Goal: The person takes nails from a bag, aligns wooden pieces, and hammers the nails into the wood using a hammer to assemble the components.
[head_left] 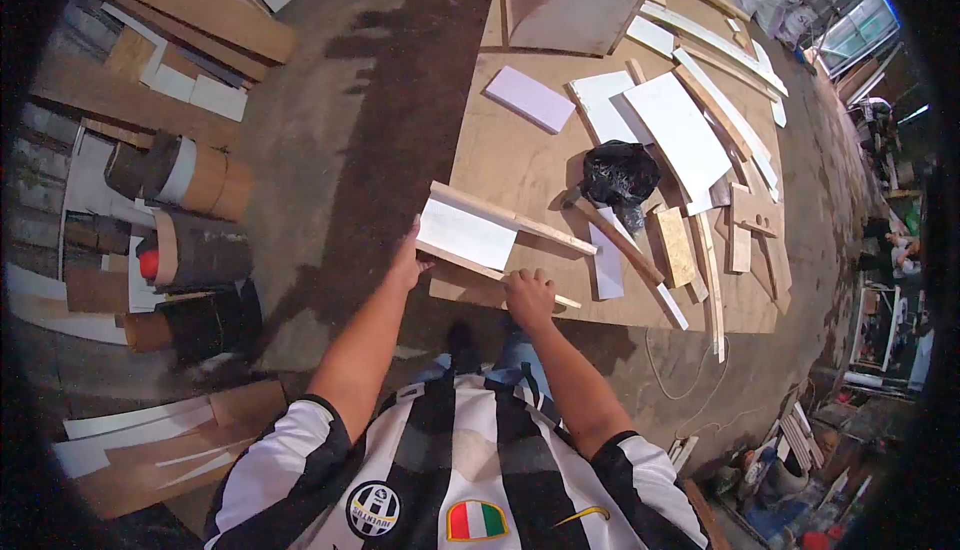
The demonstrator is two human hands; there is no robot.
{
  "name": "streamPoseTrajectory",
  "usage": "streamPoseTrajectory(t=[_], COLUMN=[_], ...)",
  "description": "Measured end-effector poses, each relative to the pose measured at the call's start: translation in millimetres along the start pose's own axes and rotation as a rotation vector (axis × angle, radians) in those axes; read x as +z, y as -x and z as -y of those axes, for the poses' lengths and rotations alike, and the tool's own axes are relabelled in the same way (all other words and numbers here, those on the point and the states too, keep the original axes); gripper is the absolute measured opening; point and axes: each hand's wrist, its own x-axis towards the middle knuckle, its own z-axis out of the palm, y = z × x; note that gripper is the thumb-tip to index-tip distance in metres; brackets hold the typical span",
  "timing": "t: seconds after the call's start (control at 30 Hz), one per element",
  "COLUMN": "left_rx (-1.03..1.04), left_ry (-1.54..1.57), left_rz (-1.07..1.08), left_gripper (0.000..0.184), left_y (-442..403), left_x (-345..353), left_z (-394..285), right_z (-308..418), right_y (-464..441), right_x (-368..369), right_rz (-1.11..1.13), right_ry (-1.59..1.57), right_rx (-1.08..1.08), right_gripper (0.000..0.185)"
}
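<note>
At the table's near left corner lies a wooden frame: two long strips with a white panel set between them at the left end. My left hand grips that left end, its thumb on the outer edge and some fingers hidden beneath. Around the near strip my right hand is closed, just past the panel's right edge. The far strip runs on beyond the panel to the right. A hammer rests to the right of the frame, its head beside a black plastic bag.
The plywood table also bears a pale purple block, white boards, wood strips, a chipboard piece and a large curved box form. Rolls and sheet offcuts stand at left. A cord trails on the floor.
</note>
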Motion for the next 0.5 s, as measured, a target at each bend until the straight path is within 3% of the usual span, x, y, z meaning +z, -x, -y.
streamPoseTrajectory(t=[0.03, 0.23, 0.33, 0.37, 0.4, 0.43, 0.47, 0.5], left_rx=[0.035, 0.142, 0.208, 0.206, 0.363, 0.520, 0.355, 0.349], left_ry=[0.049, 0.064, -0.382, -0.375, -0.547, -0.719, -0.746, -0.739], left_rz=[-0.105, -0.166, -0.174, -0.181, -0.257, -0.333, -0.295, -0.302], left_gripper=[0.066, 0.088, 0.104, 0.104, 0.104, 0.103, 0.094, 0.094], left_y=[-2.5, -30.9, -32.6, -40.1, -42.2, -44.3, 9.0, 7.5], left_x=[7.4, 28.4, 47.5, 45.1, 47.4, 53.8, 79.8, 82.7], left_z=[-1.4, 44.5, 66.0, 86.7, 102.0, 109.9, 62.5, 64.8], right_z=[2.1, 11.6, 10.2, 3.5, -4.3, -15.7, -30.2, -42.1], right_y=[-6.1, -32.8, -43.4, -45.1, -48.5, -55.2, -63.5, -69.5], right_x=[0.2, 17.9, 12.6, 5.5, -3.1, -12.8, -22.7, -27.5], right_rz=[0.002, 0.184, 0.360, 0.212, 0.064, 0.068, -0.078, -0.224], right_ry=[-0.001, 0.105, -0.033, -0.065, -0.098, -0.096, -0.003, 0.089], right_rx=[0.002, 0.022, -0.020, -0.016, -0.012, -0.021, -0.044, -0.067], right_gripper=[0.024, 0.028, 0.030, 0.034, 0.040, 0.040, 0.047, 0.056])
